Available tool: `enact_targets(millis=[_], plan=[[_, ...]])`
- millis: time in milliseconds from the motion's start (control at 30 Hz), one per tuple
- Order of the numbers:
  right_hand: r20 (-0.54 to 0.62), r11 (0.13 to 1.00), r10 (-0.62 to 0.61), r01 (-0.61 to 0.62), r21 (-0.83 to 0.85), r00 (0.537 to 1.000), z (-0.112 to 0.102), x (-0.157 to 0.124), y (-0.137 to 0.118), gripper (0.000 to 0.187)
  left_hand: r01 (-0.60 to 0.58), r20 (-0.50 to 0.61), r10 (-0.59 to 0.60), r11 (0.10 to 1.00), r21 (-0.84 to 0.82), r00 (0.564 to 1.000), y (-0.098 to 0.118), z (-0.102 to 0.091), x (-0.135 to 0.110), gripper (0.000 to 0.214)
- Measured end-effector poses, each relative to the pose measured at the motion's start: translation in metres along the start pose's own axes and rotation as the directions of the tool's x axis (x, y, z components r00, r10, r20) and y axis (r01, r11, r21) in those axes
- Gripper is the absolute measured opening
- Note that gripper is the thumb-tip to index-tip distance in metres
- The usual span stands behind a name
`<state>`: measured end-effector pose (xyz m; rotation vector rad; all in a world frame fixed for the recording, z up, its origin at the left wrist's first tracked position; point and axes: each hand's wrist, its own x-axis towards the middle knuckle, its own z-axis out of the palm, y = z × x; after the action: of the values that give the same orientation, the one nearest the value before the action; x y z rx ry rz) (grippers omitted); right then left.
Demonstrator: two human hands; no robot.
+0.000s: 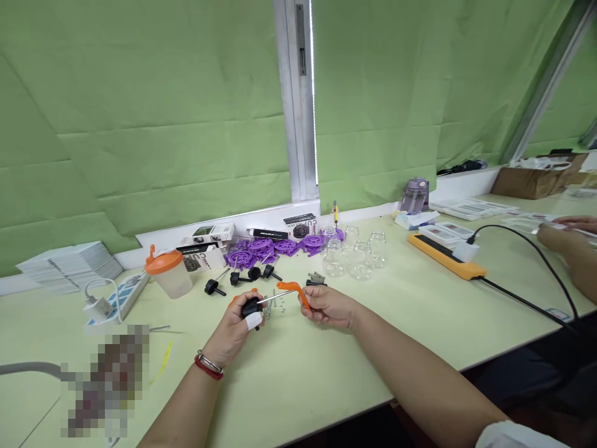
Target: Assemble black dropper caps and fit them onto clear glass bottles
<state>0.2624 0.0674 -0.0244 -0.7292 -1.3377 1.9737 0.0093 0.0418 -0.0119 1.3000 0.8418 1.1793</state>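
My left hand (236, 326), a white wrap on its thumb, closes around a black knob with a thin metal rod (280, 295). The rod points right, its tip at an orange bent handle (295, 287) pinched in my right hand (326, 307); whether it enters the handle I cannot tell. Bits of orange show behind my left fingers, their source hidden. Beyond the hands lie several more black knobs with rods (240, 279). Long bolts and small screws (282, 306) are between my hands. Springs (316, 277) sit just past my right hand.
Purple plastic parts (252, 252) and clear jars (361, 261) stand farther back. An orange-lidded cup (170, 274) and a white power strip (125, 295) are left. At right are an orange power strip (443, 256) with a cable and another person's hands (566, 239).
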Motion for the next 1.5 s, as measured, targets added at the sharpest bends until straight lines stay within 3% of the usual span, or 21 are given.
enact_targets(millis=[267, 667, 833, 933, 1100, 1267, 1333, 1433, 1500], plan=[[0.021, 0.997, 0.0, 0.001, -0.076, 1.0, 0.003, 0.002, 0.005, 0.033, 0.017, 0.063, -0.023, 0.996, 0.091, 0.998, -0.005, 0.003, 0.0, 0.035], [0.023, 0.99, 0.044, -0.041, -0.139, 0.999, 0.012, 0.001, 0.007, 0.035, 0.0, 0.188, -0.06, 0.953, 0.304, 0.98, -0.002, 0.025, -0.006, 0.04], [0.029, 0.987, 0.058, -0.053, -0.149, 0.998, 0.014, 0.002, 0.01, 0.036, -0.011, 0.186, -0.042, 0.962, 0.272, 0.982, -0.002, 0.024, -0.008, 0.043], [0.042, 0.989, 0.07, -0.064, -0.136, 0.997, 0.015, 0.005, 0.015, 0.036, 0.02, 0.199, -0.051, 0.988, 0.152, 0.979, -0.002, 0.025, -0.01, 0.043], [0.049, 0.994, 0.057, -0.052, -0.1, 0.997, 0.016, 0.004, 0.016, 0.036, 0.085, 0.116, -0.069, 0.987, -0.139, 0.991, -0.002, 0.03, -0.011, 0.038], [0.022, 0.992, 0.034, -0.031, -0.119, 0.999, 0.018, 0.006, 0.016, 0.038, 0.113, 0.082, -0.1, 0.978, -0.178, 0.992, 0.0, 0.028, -0.008, 0.03], [-0.048, 0.987, -0.003, -0.004, -0.16, 0.999, 0.018, 0.009, 0.017, 0.037, 0.083, 0.04, -0.076, 0.978, -0.193, 0.996, 0.003, 0.022, -0.006, 0.028], [-0.23, 0.925, -0.139, 0.043, -0.378, 0.963, 0.02, 0.012, 0.02, 0.025, -0.017, -0.088, -0.004, 0.97, -0.241, 0.996, 0.01, 0.007, -0.002, 0.028], [-0.252, 0.757, -0.297, 0.066, -0.65, 0.921, 0.024, 0.012, 0.02, 0.015, -0.115, -0.211, 0.059, 0.957, -0.266, 0.976, 0.014, -0.005, 0.002, 0.024]])
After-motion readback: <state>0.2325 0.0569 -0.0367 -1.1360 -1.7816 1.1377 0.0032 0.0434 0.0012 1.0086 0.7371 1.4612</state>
